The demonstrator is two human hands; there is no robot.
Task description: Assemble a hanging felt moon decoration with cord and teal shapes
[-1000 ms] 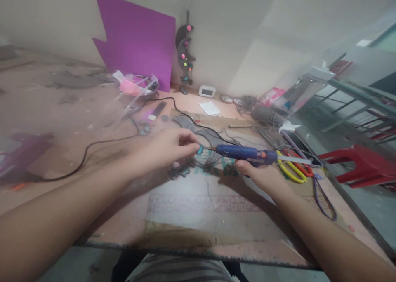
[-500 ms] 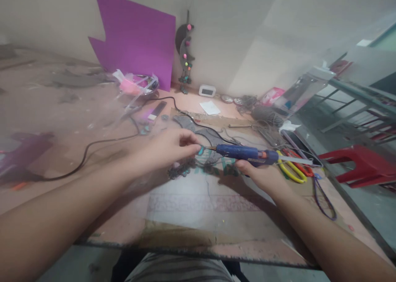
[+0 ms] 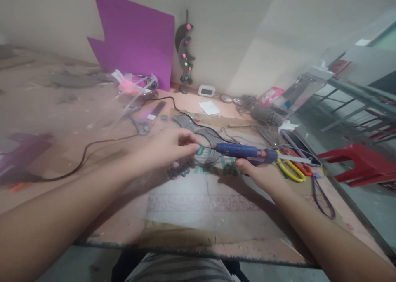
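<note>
In my right hand (image 3: 255, 168) is a blue hot glue gun (image 3: 238, 151), held level with its nozzle pointing left and a pale glue stick (image 3: 293, 157) sticking out of its back. My left hand (image 3: 176, 146) pinches a small teal piece (image 3: 200, 150) between thumb and fingertips. The nozzle tip is at or very close to that piece; I cannot tell whether they touch. Below my left hand lies a dark cluster of small decorations (image 3: 179, 170). Grey crescent-like pieces (image 3: 185, 123) lie just behind my hands, partly hidden.
A black cord (image 3: 108, 141) crosses the table. At right lie yellow-handled scissors (image 3: 291, 168), a phone (image 3: 298, 146) and grey yarn (image 3: 266, 115). Behind stand a purple board (image 3: 136, 34), a small white clock (image 3: 206, 90) and a clear bottle (image 3: 305, 88). A red stool (image 3: 361, 162) stands beyond the table.
Hardly anything differs. Both hands, the glue gun and the teal piece hold nearly the same position; the whole view has shifted very slightly.
</note>
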